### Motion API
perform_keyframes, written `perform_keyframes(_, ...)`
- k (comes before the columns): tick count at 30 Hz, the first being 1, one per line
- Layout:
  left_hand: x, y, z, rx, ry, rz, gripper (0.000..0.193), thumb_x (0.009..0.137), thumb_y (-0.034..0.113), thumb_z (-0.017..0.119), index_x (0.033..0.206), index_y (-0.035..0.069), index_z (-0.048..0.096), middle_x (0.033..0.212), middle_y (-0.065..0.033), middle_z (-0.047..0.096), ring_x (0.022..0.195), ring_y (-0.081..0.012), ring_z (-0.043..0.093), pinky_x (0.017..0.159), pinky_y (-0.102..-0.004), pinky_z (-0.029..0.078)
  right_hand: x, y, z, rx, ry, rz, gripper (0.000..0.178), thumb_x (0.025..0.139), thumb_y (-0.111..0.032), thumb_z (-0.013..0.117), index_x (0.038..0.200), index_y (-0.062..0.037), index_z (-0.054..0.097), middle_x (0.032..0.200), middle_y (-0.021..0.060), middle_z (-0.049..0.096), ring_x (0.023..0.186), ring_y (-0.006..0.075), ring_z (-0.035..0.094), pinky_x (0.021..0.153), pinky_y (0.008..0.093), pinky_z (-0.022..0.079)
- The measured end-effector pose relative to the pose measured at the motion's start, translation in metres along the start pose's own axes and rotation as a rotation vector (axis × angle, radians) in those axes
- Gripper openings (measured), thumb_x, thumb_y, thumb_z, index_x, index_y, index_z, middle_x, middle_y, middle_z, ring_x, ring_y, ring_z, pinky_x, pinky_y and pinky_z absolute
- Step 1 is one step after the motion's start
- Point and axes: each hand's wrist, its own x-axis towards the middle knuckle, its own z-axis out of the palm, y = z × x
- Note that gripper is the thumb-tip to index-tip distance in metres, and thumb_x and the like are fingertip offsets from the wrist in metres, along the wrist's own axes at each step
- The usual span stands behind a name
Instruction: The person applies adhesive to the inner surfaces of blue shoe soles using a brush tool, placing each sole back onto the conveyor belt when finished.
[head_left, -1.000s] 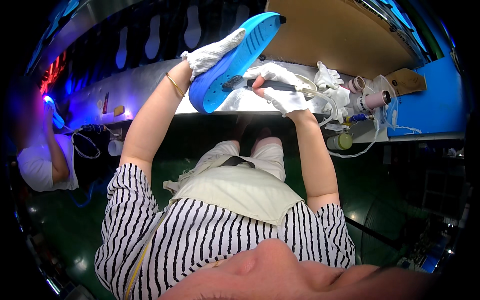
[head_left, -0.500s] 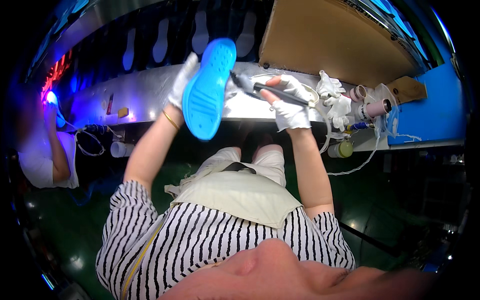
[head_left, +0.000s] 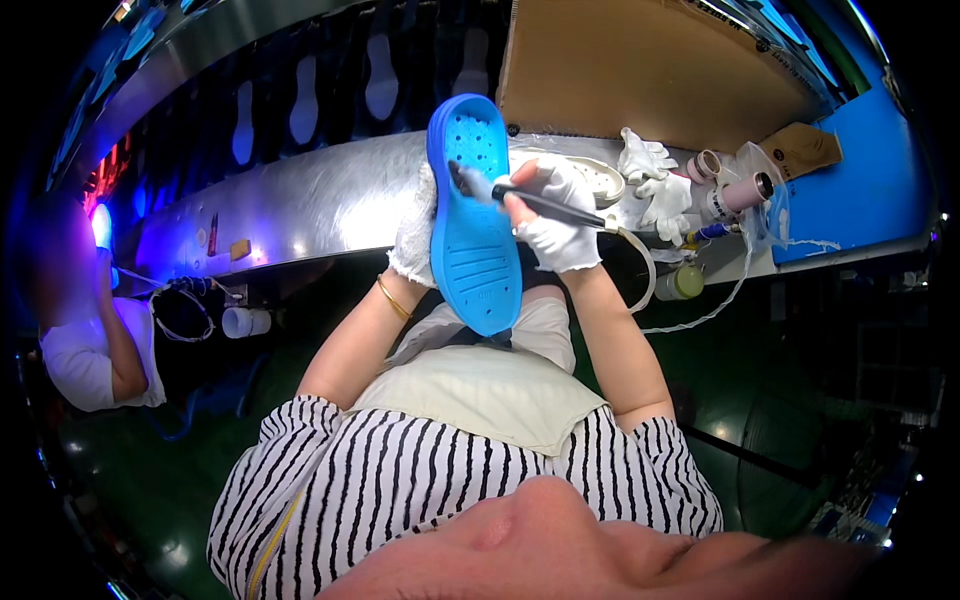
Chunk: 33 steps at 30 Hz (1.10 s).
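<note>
A bright blue shoe sole (head_left: 475,265) stands nearly upright in front of me, its holed and ridged face turned toward me. My left hand (head_left: 413,240), in a white glove, grips it along the left edge; part of the fingers is hidden behind it. In my right hand (head_left: 556,215), whose white glove leaves some fingertips bare, is a black-handled brush (head_left: 545,206). Its dark bristles meet the upper middle of the sole's face, below the holes. From the handle's end a pale tube (head_left: 640,250) curves down past the bench edge.
A metal bench (head_left: 330,205) runs across, with dark moving-line slots holding pale soles (head_left: 381,80) behind. A cardboard sheet (head_left: 650,80), white gloves (head_left: 660,200), a pink cup (head_left: 745,192) and a green-lidded jar (head_left: 686,282) stand right. At left another person (head_left: 95,350) works under blue light.
The sole has moved right and nearer me, and its tilt has shifted toward upright. My left hand moved with it; the brush has gone from beside the sole onto its face.
</note>
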Motion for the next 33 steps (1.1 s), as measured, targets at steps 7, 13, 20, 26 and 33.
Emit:
perform_keyframes(7, 0.004, 0.019, 0.011, -0.004, -0.043, 0.066, 0.071, 0.087, 0.06, 0.042, 0.134, 0.008, 0.037, 0.124, -0.0145, 0.05, 0.108, -0.0282, 0.053, 0.093, -0.0417, 0.046, -0.008, -0.005, 0.019, -0.37, -0.138, -0.321, 0.025, 0.067, 0.004, 0.07, 0.088, -0.0047, 0.059, 0.081, 0.0067, 0.059, 0.074, 0.0158, 0.059, 0.066, 0.0261, 0.048)
perform_keyframes(13, 0.016, 0.03, 0.015, -0.008, -0.054, 0.111, 0.072, 0.087, 0.063, 0.037, 0.134, 0.008, 0.038, 0.125, -0.0166, 0.05, 0.11, -0.0315, 0.053, 0.095, -0.0452, 0.044, -0.008, -0.012, 0.017, -0.456, -0.143, -0.373, 0.022, 0.067, 0.002, 0.07, 0.084, -0.0051, 0.06, 0.078, 0.007, 0.061, 0.071, 0.0172, 0.061, 0.067, 0.0269, 0.049)
perform_keyframes(20, 0.011, 0.04, 0.026, -0.005, -0.055, 0.092, 0.075, 0.084, 0.067, 0.038, 0.132, 0.008, 0.039, 0.119, -0.0158, 0.053, 0.103, -0.0294, 0.057, 0.088, -0.0436, 0.049, -0.003, -0.017, 0.003, -0.261, -0.153, 0.002, 0.016, 0.075, -0.004, 0.07, 0.089, -0.0032, 0.062, 0.083, 0.005, 0.062, 0.074, 0.0113, 0.058, 0.069, 0.0251, 0.047)
perform_keyframes(26, -0.016, 0.013, 0.039, -0.217, -0.217, 0.049, 0.085, 0.082, 0.072, 0.034, 0.141, 0.011, 0.027, 0.134, -0.0149, 0.042, 0.115, -0.0334, 0.049, 0.097, -0.0477, 0.042, 0.007, -0.021, -0.015, 0.0, 0.001, 0.113, 0.014, 0.08, -0.003, 0.066, 0.091, -0.0025, 0.058, 0.088, 0.0075, 0.063, 0.076, 0.0108, 0.059, 0.069, 0.0233, 0.048)
perform_keyframes(33, 0.006, 0.029, 0.038, 0.056, -0.107, 0.154, 0.088, 0.08, 0.072, 0.038, 0.14, 0.009, 0.029, 0.137, -0.0185, 0.038, 0.119, -0.0325, 0.045, 0.101, -0.046, 0.037, -0.015, -0.015, 0.012, -0.064, -0.181, -0.026, 0.012, 0.077, 0.001, 0.063, 0.086, -0.002, 0.057, 0.09, 0.0095, 0.06, 0.077, 0.0125, 0.059, 0.068, 0.025, 0.047)
